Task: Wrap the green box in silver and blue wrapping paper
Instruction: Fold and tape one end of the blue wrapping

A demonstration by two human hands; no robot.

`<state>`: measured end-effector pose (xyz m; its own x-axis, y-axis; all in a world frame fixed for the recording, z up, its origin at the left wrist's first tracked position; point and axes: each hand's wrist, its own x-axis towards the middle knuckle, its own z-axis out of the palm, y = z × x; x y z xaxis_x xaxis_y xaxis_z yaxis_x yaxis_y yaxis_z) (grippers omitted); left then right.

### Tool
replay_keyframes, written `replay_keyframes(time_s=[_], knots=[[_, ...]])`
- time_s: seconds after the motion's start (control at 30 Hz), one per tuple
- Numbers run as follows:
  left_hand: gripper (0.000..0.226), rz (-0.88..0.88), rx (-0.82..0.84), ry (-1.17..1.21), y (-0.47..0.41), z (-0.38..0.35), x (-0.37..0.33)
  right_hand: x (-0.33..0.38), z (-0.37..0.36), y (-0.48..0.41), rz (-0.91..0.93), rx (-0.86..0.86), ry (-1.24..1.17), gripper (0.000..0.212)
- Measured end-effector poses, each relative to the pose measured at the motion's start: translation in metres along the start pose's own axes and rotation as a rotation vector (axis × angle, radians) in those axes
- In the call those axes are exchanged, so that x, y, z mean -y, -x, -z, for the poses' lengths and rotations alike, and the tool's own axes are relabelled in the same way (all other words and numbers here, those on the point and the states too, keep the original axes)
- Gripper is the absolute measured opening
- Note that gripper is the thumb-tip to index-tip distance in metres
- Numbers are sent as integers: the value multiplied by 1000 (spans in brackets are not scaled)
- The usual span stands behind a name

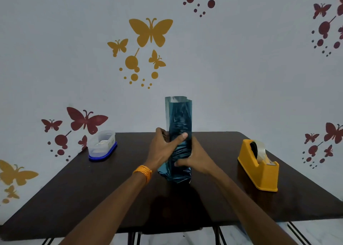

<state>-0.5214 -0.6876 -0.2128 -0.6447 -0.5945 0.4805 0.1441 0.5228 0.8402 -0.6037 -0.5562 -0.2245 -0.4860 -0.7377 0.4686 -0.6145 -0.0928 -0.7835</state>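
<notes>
The blue wrapping paper (179, 118) stands upright as a tall sleeve over the middle of the table (92, 198), top end open and lower end crumpled. The green box is hidden; paper covers every side in view. Whether the lower end touches the table cannot be told.

The left hand (163, 148) grips the sleeve from the left, with its thumb laid across the front. An orange thread band (143, 171) circles that wrist. The right hand (196, 159) grips lower down, from the right, its fingers curled round the paper.

A yellow tape dispenser (259, 166) stands on the table well to the right. A clear plastic container (102, 145) with a blue base stands at the far left corner.
</notes>
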Motion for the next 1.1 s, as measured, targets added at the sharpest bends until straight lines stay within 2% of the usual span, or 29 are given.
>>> replay_keyframes(time_s=[0.03,0.17,0.23,0.33,0.37,0.47,0.53,0.6,0.67,0.73,0.9,0.97,1.1], knots=[[66,22,47,30,1,1,-1,-3,-1,1,8,-50,3,65],[48,23,260,116,3,6,-5,-6,-6,-3,-47,-454,62,81],[35,-26,224,100,1,9,-5,-5,-8,-8,-104,-494,131,89],[12,-110,-7,87,-6,19,-3,-6,-1,-15,-179,-428,180,87],[14,-123,-71,87,-8,23,-1,-9,4,-17,-189,-384,129,81],[51,-122,-142,83,-15,35,6,-13,23,-22,-173,-190,-71,64],[77,-65,-61,124,-20,39,10,-17,36,-28,-182,-97,-177,60],[93,-2,66,163,-23,40,13,-22,43,-32,-180,-65,-212,53],[92,46,173,222,-24,36,16,-24,46,-34,-184,-34,-161,51],[81,45,207,236,-26,28,21,-27,43,-32,-165,-11,-107,58],[74,7,89,193,-20,12,24,-28,32,-23,-64,-189,10,70],[73,-25,27,161,-13,12,18,-31,30,-26,-93,-259,-55,75],[78,-79,-19,86,-6,24,17,-26,30,-32,-173,-220,-211,43]])
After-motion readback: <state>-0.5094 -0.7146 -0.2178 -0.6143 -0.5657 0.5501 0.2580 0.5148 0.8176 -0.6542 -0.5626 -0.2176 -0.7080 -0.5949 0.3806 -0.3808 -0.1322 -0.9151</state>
